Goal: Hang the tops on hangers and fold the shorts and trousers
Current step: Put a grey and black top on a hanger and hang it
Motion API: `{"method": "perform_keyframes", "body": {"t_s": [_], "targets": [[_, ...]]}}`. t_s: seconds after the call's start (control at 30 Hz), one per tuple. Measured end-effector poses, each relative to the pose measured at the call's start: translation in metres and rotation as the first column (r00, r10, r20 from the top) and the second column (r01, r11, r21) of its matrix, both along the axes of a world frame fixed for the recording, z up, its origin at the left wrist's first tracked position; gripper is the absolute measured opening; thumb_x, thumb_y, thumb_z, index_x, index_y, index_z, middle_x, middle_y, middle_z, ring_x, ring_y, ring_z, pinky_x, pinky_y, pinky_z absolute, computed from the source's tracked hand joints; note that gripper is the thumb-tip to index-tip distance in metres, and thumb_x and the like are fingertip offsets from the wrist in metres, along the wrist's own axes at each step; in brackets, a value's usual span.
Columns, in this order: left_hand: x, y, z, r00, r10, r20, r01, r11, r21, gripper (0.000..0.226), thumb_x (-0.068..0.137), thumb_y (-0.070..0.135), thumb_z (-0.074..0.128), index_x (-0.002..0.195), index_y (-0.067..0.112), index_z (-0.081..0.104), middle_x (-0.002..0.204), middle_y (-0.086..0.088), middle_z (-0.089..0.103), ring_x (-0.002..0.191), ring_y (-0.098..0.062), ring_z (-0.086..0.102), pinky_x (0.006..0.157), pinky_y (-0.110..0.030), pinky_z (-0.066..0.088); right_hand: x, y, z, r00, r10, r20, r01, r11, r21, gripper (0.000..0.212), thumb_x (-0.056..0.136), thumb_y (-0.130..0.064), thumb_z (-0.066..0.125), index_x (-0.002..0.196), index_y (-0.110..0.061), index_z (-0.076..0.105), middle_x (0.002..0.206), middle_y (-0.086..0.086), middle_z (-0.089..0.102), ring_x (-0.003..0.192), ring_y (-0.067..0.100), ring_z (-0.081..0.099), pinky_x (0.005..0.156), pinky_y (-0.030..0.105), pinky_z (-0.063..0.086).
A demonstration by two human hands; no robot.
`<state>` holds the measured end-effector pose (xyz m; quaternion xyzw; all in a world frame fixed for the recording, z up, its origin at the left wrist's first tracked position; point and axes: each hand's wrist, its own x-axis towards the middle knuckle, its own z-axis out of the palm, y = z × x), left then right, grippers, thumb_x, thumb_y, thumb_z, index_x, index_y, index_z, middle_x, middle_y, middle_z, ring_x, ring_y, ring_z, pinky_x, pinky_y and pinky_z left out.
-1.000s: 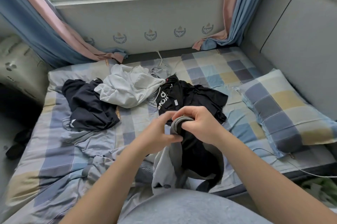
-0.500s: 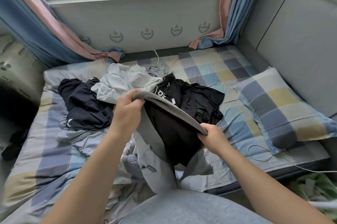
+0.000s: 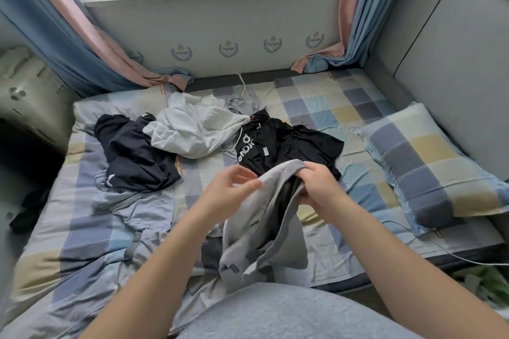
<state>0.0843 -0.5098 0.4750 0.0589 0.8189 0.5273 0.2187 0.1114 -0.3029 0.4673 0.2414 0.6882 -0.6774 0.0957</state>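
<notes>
Closer together than half a second ago, the right hand [image 3: 316, 187] grips the waistband [image 3: 286, 167] of the grey shorts [image 3: 264, 228] above the bed [image 3: 316, 96] while the left hand [image 3: 228, 189] pinches its edge, and both hands should probably shake the legs straight before folding.

The grey knitted-cloth garment [image 3: 264, 209] at lower centre looks soft, matt and ribbed at its band. The checked blue-and-yellow cotton bedsheet [image 3: 316, 101] is matt and creased. The black printed top [image 3: 289, 145] at centre shows a slight sheen.
</notes>
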Motion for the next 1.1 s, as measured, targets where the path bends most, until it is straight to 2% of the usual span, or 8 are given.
{"method": "perform_keyframes", "body": {"t_s": [0.17,0.3,0.43,0.5,0.67,0.8,0.97,1.1], "targets": [[0.021,0.015,-0.006,0.949,-0.299,0.097,0.304,0.952,-0.039,0.061,0.062,0.068,0.072,0.104,0.025,0.068,0.102,0.008,0.073,0.093,-0.006,0.069,0.085,-0.029,0.056,-0.006,-0.009,0.021,0.992,-0.11,-0.059,0.097,0.975,-0.2,0.021,0.1,-0.008,0.046,0.098,0.0,0.065,0.079,0.016,0.064,0.07,0.026,0.065,0.062,0.036,0.057],[0.033,0.024,-0.011,0.95,-0.301,0.081,0.306,0.95,-0.064,0.042,0.063,0.068,0.074,0.089,0.04,0.057,0.088,0.021,0.066,0.08,-0.003,0.066,0.071,-0.028,0.053,-0.01,-0.012,0.027,0.978,-0.187,-0.092,0.148,0.935,-0.322,0.021,0.1,-0.007,0.048,0.088,-0.004,0.065,0.07,0.008,0.068,0.064,0.016,0.069,0.054,0.027,0.055],[0.029,0.027,-0.017,0.981,-0.193,-0.024,0.175,0.932,-0.316,0.011,0.089,0.038,0.062,0.087,0.029,0.055,0.079,0.012,0.062,0.073,-0.013,0.061,0.056,-0.028,0.043,-0.016,-0.011,0.03,0.956,-0.284,-0.074,0.237,0.896,-0.376,0.014,0.099,-0.005,0.049,0.093,-0.003,0.062,0.07,0.008,0.067,0.061,0.016,0.069,0.054,0.029,0.056],[0.022,0.023,-0.022,0.989,-0.117,-0.092,0.071,0.915,-0.396,0.025,0.096,0.022,0.05,0.071,0.019,0.05,0.061,0.004,0.051,0.059,-0.018,0.049,0.049,-0.03,0.032,-0.017,-0.011,0.03,0.949,-0.307,-0.07,0.257,0.886,-0.386,0.013,0.099,-0.004,0.05,0.093,-0.004,0.061,0.074,0.01,0.068,0.065,0.017,0.07,0.055,0.032,0.057],[-0.001,0.012,-0.014,0.985,0.171,-0.004,-0.171,0.983,-0.07,0.034,0.103,0.016,0.048,0.07,0.017,0.056,0.059,0.006,0.049,0.056,-0.011,0.044,0.055,-0.027,0.033,-0.011,0.0,0.031,0.956,-0.286,-0.068,0.233,0.88,-0.414,0.011,0.101,-0.006,0.051,0.108,-0.007,0.06,0.096,0.011,0.074,0.086,0.026,0.074,0.068,0.044,0.062],[-0.013,0.006,0.003,0.881,0.42,0.216,-0.462,0.862,0.21,0.029,0.105,0.021,0.049,0.081,0.018,0.065,0.065,0.003,0.064,0.06,-0.01,0.057,0.052,-0.019,0.044,-0.002,0.001,0.031,0.978,-0.189,-0.09,0.141,0.912,-0.385,0.011,0.101,-0.009,0.053,0.108,-0.01,0.062,0.098,0.008,0.077,0.087,0.023,0.075,0.071,0.04,0.063],[-0.015,0.009,0.038,0.767,0.376,0.52,-0.627,0.611,0.484,0.023,0.109,0.021,0.039,0.099,0.006,0.053,0.073,-0.009,0.075,0.061,-0.022,0.074,0.05,-0.03,0.057,0.013,-0.015,0.018,0.982,0.156,-0.107,-0.167,0.98,-0.104,0.029,0.094,-0.025,0.068,0.121,-0.02,0.058,0.123,0.003,0.068,0.111,0.015,0.066,0.098,0.042,0.052],[-0.01,0.016,0.056,0.807,0.266,0.528,-0.571,0.581,0.58,0.029,0.109,0.02,0.036,0.115,-0.005,0.051,0.091,-0.023,0.075,0.077,-0.032,0.076,0.061,-0.037,0.061,0.023,-0.04,-0.001,0.914,0.391,-0.106,-0.388,0.92,0.052,0.068,0.073,-0.045,0.081,0.132,-0.034,0.048,0.127,-0.023,0.057,0.116,-0.016,0.052,0.093,0.012,0.045]]}}
